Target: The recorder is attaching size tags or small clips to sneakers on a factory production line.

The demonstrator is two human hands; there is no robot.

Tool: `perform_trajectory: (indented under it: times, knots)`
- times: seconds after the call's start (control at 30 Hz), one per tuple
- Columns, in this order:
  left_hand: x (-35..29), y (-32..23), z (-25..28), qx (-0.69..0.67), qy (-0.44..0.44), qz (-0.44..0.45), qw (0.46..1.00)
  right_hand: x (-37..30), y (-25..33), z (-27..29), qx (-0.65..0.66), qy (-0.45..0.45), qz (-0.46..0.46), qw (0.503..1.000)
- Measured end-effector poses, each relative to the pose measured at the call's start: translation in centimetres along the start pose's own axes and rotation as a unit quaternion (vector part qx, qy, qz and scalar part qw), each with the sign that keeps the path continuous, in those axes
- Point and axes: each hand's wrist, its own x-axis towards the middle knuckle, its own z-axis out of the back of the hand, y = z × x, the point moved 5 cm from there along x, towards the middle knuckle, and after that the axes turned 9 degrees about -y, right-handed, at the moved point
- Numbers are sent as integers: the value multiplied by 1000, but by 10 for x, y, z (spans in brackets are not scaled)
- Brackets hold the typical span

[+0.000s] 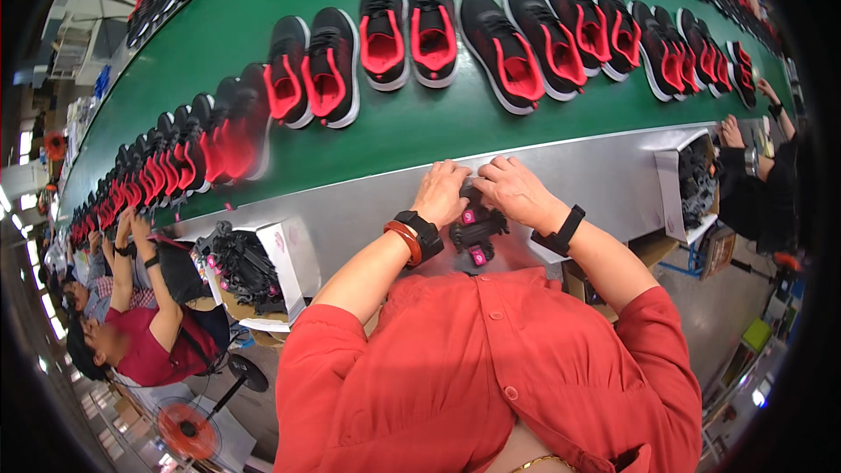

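My left hand (441,193) and my right hand (517,190) are close together over the metal edge in front of me. Their fingers are curled and closed around a black bundle with a pink tag (469,215), which looks like shoelaces. The fingers hide much of it. Just below, nearer my body, lies another small black bundle (476,235) with a pink tag (477,256). Across from my hands, a pair of black sneakers with pink lining (383,35) stands on the green conveyor belt (385,127).
Long rows of similar sneakers (569,31) line the belt. At my left is a box of black bundles (236,263); another box (679,180) is at my right. Co-workers sit at the left (158,342) and right (762,175). An orange fan (187,427) is at lower left.
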Motion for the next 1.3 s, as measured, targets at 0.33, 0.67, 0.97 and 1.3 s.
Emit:
perform_trajectory:
  times: [0.33, 0.67, 0.97, 1.3]
  knots:
    - [0, 134, 227, 194, -262, 6, 945, 21, -18, -7, 25, 95, -47, 994]
    - [38, 215, 260, 260, -31, -6, 965, 107, 10, 5, 296, 165, -293, 894]
    - [41, 233, 260, 210, 0, -121, 970, 225, 94, -66, 590, 101, -384, 703]
    - [43, 239, 264, 234, 64, -116, 963, 252, 120, -146, 639, -36, -425, 640]
